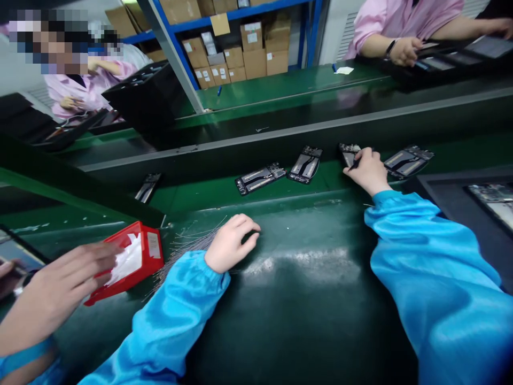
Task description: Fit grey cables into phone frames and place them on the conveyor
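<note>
My left hand (234, 243) hovers over the green bench with fingers loosely curled, thumb apart, and nothing in it. Beside its wrist lies a bundle of thin wires (180, 250). My right hand (369, 170) reaches to the back strip, its fingers closed around a slim black tool (354, 164) whose exact kind I cannot make out. That hand is at an opened phone body (348, 151), partly covered by the fingers. Another opened phone (409, 161) lies just to its right. Two more phone bodies, one upright-angled (305, 164) and one flatter (260, 178), lie to the left.
At left, a co-worker's hand (66, 283) reaches into a red bin (151, 248) of white pieces. A further phone body (148, 187) lies behind the bin. A dark tray (444, 198) stands right. A metal ledge (280, 127) crosses behind; people in pink sleeves work beyond.
</note>
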`<state>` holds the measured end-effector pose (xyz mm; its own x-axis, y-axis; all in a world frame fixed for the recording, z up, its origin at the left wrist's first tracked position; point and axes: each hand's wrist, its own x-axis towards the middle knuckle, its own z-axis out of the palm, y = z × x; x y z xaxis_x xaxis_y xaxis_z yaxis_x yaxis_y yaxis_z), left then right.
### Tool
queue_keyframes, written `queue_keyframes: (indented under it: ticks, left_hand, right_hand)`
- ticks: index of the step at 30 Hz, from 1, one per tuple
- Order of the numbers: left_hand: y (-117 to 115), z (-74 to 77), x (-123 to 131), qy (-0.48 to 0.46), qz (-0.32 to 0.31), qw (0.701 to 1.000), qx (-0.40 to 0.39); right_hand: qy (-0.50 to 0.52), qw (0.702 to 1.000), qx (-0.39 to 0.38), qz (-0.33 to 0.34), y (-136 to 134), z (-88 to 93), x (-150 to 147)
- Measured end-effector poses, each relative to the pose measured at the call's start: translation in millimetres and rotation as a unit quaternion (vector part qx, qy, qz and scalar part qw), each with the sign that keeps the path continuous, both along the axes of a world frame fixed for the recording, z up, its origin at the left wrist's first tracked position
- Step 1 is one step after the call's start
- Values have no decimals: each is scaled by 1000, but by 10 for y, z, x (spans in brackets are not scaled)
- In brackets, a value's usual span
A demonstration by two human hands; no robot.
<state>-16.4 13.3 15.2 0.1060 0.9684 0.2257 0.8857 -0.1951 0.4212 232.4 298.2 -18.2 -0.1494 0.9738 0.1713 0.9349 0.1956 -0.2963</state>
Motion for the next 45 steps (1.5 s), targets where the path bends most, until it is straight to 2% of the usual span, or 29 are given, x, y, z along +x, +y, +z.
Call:
queue_keyframes:
  ticks: [2,5,8,11,14,17,19,20,23,28,31,33,35,38,45]
  left_hand:
    - [-64,74,-136,44,8,998,-44]
    - [-195,119,-246,114,-22,988,-106]
    - [-322,102,-234,176,-46,974,-136]
    - [-413,55,-165,266,-23,955,-131]
    - [-455,8,-112,342,3,933,-117]
    - [-432,-18,-95,367,8,925,-100]
    - [-377,-33,-75,361,-5,928,-94]
    - [-339,-44,-52,352,-14,932,-90]
    - [-203,-110,84,307,-24,949,-64]
    - [-41,-266,365,229,-4,973,-35]
    - [-22,-330,408,176,21,983,-47]
    - [-26,-361,393,132,42,989,-55]
    - [-30,-386,373,91,53,993,-54]
    - [-31,-410,368,52,57,996,-40]
    - [-31,-422,407,41,54,998,9]
  right_hand:
    - [-8,1000,26,13,-186,42,95]
    - [-53,993,60,90,-573,23,191]
    - [-62,982,62,169,-995,-34,203]
    - [-53,961,78,262,-1359,-59,133]
    - [-30,922,72,378,-1633,-52,15]
    - [-2,858,41,513,-1823,-44,-121]
    - [3,823,30,567,-1908,-49,-214]
    - [1,816,31,578,-1939,-54,-258]
    - [-23,828,53,558,-2001,-69,-371]
    - [-55,882,65,464,-2032,-81,-442]
    - [28,900,35,434,-1999,-98,-456]
    - [147,884,-14,444,-1963,-96,-479]
    - [255,855,-86,442,-1928,-75,-512]
    - [316,832,-163,426,-1901,-28,-557]
    - [358,821,-136,424,-1906,-47,-589]
